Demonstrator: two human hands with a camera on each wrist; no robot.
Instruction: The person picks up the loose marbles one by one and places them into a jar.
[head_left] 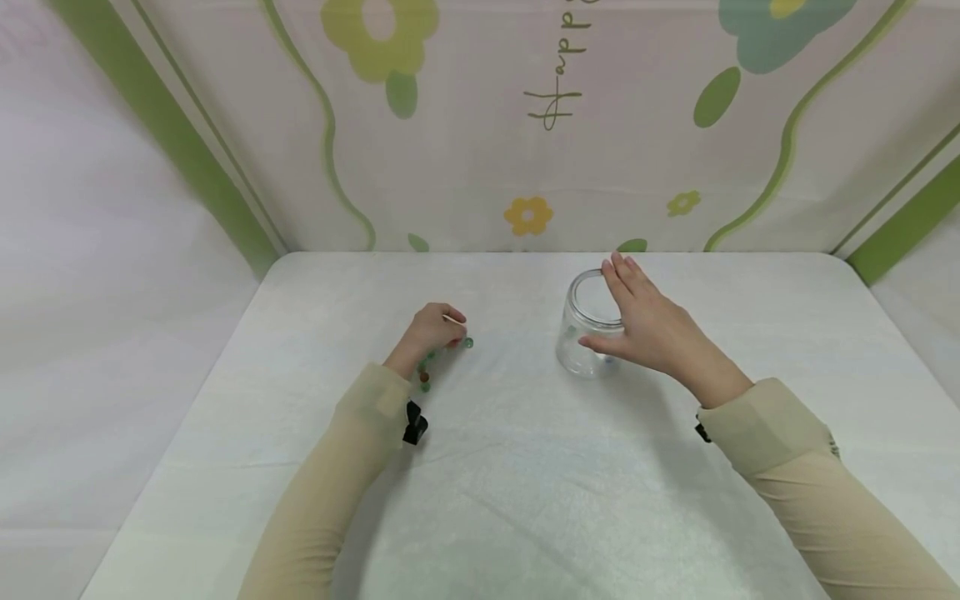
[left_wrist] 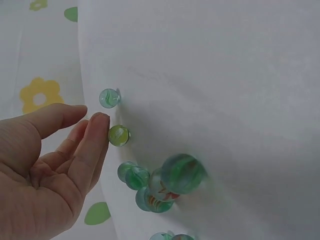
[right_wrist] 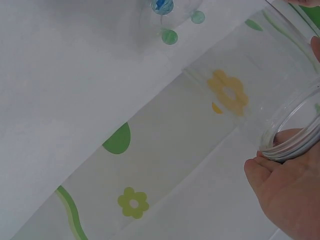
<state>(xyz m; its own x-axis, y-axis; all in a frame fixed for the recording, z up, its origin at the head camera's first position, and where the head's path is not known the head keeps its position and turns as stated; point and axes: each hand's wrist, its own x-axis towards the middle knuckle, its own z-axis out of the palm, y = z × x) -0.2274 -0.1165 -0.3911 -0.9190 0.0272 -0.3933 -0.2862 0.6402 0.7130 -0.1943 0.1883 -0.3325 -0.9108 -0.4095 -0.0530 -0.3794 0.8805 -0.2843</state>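
My left hand (head_left: 435, 327) is low over several glass marbles on the table's left side. In the left wrist view, its thumb and fingers stand apart with nothing between them, and the fingertips are right at a yellow-green marble (left_wrist: 119, 135). A clear marble with a green swirl (left_wrist: 109, 98) lies just beyond. A clear glass jar (head_left: 577, 362) stands upright, mouth up. Against the jar's right side, my right hand (head_left: 656, 329) rests with straight fingers at the rim and the thumb spread across the near side. Blue (right_wrist: 162, 6) and green marbles (right_wrist: 169, 36) show through the glass near its bottom.
More marbles, green and red-swirled (left_wrist: 182, 173), lie grouped beside the left hand and under its wrist. A white cloth covers the table (head_left: 525, 492). A flower-printed curtain (head_left: 465, 150) hangs along the back edge.
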